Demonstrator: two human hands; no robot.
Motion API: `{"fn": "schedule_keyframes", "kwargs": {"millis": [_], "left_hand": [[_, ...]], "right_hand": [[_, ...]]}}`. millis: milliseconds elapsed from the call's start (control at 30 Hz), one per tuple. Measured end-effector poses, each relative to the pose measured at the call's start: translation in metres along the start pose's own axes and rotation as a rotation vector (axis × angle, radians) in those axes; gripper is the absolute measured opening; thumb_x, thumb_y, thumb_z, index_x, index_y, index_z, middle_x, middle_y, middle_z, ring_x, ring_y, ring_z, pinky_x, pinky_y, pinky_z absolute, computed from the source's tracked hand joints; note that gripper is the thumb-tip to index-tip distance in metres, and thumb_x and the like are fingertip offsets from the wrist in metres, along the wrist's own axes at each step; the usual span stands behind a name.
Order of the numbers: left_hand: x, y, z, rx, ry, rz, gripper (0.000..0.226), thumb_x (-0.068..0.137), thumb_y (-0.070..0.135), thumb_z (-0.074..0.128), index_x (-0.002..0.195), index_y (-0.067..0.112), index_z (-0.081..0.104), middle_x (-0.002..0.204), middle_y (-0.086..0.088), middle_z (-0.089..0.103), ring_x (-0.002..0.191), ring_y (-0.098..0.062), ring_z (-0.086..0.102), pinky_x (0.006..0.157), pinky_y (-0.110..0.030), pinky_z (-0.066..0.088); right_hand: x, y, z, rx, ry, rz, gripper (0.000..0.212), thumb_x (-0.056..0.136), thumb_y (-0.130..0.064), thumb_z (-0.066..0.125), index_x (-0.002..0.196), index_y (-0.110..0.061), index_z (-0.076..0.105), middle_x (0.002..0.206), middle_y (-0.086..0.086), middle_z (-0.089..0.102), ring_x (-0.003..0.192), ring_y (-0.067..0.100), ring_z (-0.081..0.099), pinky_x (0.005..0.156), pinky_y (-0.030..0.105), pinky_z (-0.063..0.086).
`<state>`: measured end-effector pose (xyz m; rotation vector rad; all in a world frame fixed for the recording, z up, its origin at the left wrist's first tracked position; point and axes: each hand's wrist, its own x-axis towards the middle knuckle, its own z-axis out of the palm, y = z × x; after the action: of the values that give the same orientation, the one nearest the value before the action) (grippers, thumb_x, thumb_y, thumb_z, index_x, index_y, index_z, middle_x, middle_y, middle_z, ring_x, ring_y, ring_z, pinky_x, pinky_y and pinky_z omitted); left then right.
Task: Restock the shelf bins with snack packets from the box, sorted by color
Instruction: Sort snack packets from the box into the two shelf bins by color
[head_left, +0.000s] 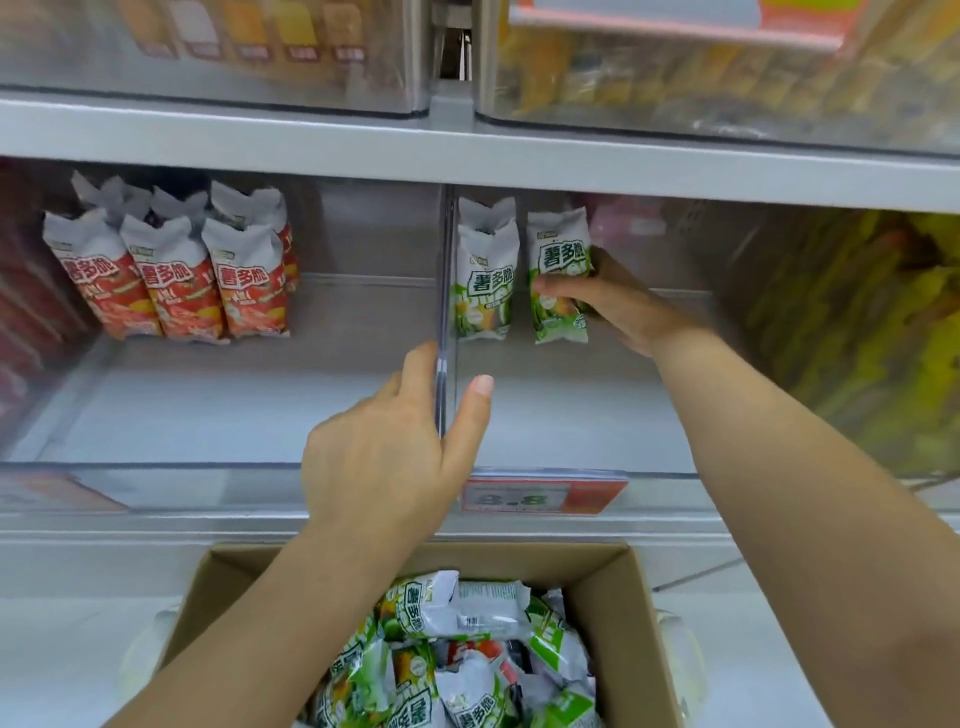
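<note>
**Inspector:** While the restock is under way, I note three risks, taken left to right. Red packets (171, 280) stand upright in rows at the back left corner of the left bin (156, 415), untouched. No fault there.

**Assistant:** And the divider?

**Inspector:** The left hand (384, 457) grips the clear divider (442, 322) between the two bins, thumb on the right face, fingers (415, 364) on the left, closed on the panel. If it pushes sideways, the wall could nudge the standing green packet (483, 291) just beside it and tip it forward.

**Assistant:** The right hand?

**Inspector:** The right hand (608, 301) reaches into the right bin (571, 415), thumb and fingers clamped on a second green packet (558, 280) being stood near the back edge, close beside the first. Let go before the base sits flat and it may topple; the packets are light and narrow-footed, in my judgement.

**Assistant:** Sorting?

**Inspector:** The cardboard box (623, 597) below the shelf front edge holds mostly green packets, but a red packet (475, 649) shows among them. A grab made without looking could put red into the green bin.
</note>
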<state>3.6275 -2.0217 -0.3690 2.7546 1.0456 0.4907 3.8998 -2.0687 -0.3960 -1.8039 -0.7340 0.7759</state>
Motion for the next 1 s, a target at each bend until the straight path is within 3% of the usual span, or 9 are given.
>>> {"fn": "schedule_keyframes", "kwargs": {"millis": [167, 267, 333, 467, 533, 633, 767, 867, 1000], "left_hand": [[0.001, 0.001, -0.002, 0.014, 0.034, 0.02, 0.075, 0.087, 0.063, 0.004, 0.126, 0.018, 0.049, 0.057, 0.01, 0.029, 0.055, -0.019, 0.038, 0.045, -0.023, 0.014], [0.0, 0.001, 0.0, 0.049, 0.034, 0.044, 0.077, 0.081, 0.062, -0.001, 0.13, 0.022, 0.043, 0.063, 0.008, 0.033, 0.061, -0.019, 0.04, 0.046, -0.028, 0.018], [0.001, 0.001, 0.0, 0.045, 0.042, 0.054, 0.078, 0.08, 0.063, -0.003, 0.129, 0.023, 0.043, 0.063, 0.008, 0.033, 0.062, -0.02, 0.04, 0.047, -0.029, 0.02], [0.0, 0.001, 0.0, 0.046, 0.029, 0.051, 0.08, 0.079, 0.064, -0.004, 0.129, 0.023, 0.043, 0.061, 0.008, 0.032, 0.061, -0.019, 0.041, 0.047, -0.028, 0.02], [0.0, 0.001, -0.001, 0.046, 0.024, 0.049, 0.08, 0.079, 0.064, -0.004, 0.13, 0.023, 0.042, 0.063, 0.008, 0.034, 0.062, -0.019, 0.041, 0.047, -0.028, 0.021], [0.0, 0.001, -0.001, 0.051, 0.021, 0.054, 0.081, 0.079, 0.064, -0.005, 0.129, 0.022, 0.043, 0.059, 0.009, 0.03, 0.061, -0.019, 0.04, 0.046, -0.026, 0.017], [0.0, 0.001, -0.001, 0.052, 0.016, 0.047, 0.082, 0.078, 0.065, -0.005, 0.128, 0.021, 0.044, 0.057, 0.011, 0.028, 0.06, -0.02, 0.04, 0.045, -0.026, 0.016], [0.0, 0.001, -0.002, 0.053, 0.025, 0.047, 0.082, 0.079, 0.065, -0.005, 0.128, 0.02, 0.045, 0.057, 0.011, 0.027, 0.059, -0.02, 0.039, 0.045, -0.025, 0.015], [-0.001, 0.001, 0.0, 0.042, 0.029, 0.044, 0.081, 0.081, 0.065, -0.004, 0.125, 0.019, 0.047, 0.056, 0.01, 0.026, 0.058, -0.021, 0.038, 0.045, -0.025, 0.014]], "right_hand": [[-0.024, -0.004, -0.011, -0.207, -0.049, 0.056, 0.035, 0.082, -0.049, 0.066, 0.113, -0.035, 0.055, 0.096, -0.023, 0.061, 0.089, -0.008, 0.053, 0.07, 0.014, 0.037], [-0.023, -0.001, -0.01, -0.239, -0.01, 0.028, 0.022, 0.081, -0.046, 0.069, 0.095, -0.031, 0.06, 0.076, -0.019, 0.067, 0.076, -0.001, 0.06, 0.064, 0.018, 0.041], [-0.02, 0.002, -0.005, -0.202, -0.004, -0.022, 0.028, 0.079, -0.041, 0.074, 0.099, -0.028, 0.06, 0.082, -0.012, 0.07, 0.082, 0.007, 0.064, 0.071, 0.023, 0.046], [-0.014, 0.009, 0.005, -0.096, 0.013, -0.115, 0.071, 0.073, -0.026, 0.083, 0.134, -0.024, 0.047, 0.119, -0.006, 0.065, 0.108, 0.007, 0.061, 0.084, 0.022, 0.052], [-0.011, 0.012, 0.006, -0.137, 0.062, -0.172, 0.084, 0.071, -0.024, 0.084, 0.142, -0.026, 0.04, 0.128, -0.008, 0.061, 0.116, 0.007, 0.057, 0.093, 0.022, 0.049], [-0.012, 0.012, 0.007, -0.212, 0.084, -0.186, 0.084, 0.073, -0.027, 0.083, 0.144, -0.029, 0.038, 0.127, -0.012, 0.06, 0.115, 0.005, 0.056, 0.099, 0.021, 0.044], [-0.016, 0.008, 0.01, -0.351, 0.168, -0.186, 0.07, 0.075, -0.048, 0.077, 0.135, -0.033, 0.046, 0.122, -0.009, 0.063, 0.107, 0.009, 0.06, 0.092, 0.023, 0.044], [-0.018, 0.004, 0.014, -0.331, 0.133, -0.179, 0.06, 0.081, -0.041, 0.073, 0.134, -0.025, 0.049, 0.12, -0.011, 0.063, 0.106, 0.007, 0.058, 0.09, 0.02, 0.041], [-0.015, 0.006, 0.022, -0.382, 0.09, -0.177, 0.067, 0.084, -0.039, 0.071, 0.14, -0.02, 0.041, 0.119, -0.005, 0.064, 0.1, 0.012, 0.06, 0.081, 0.026, 0.046]]}}
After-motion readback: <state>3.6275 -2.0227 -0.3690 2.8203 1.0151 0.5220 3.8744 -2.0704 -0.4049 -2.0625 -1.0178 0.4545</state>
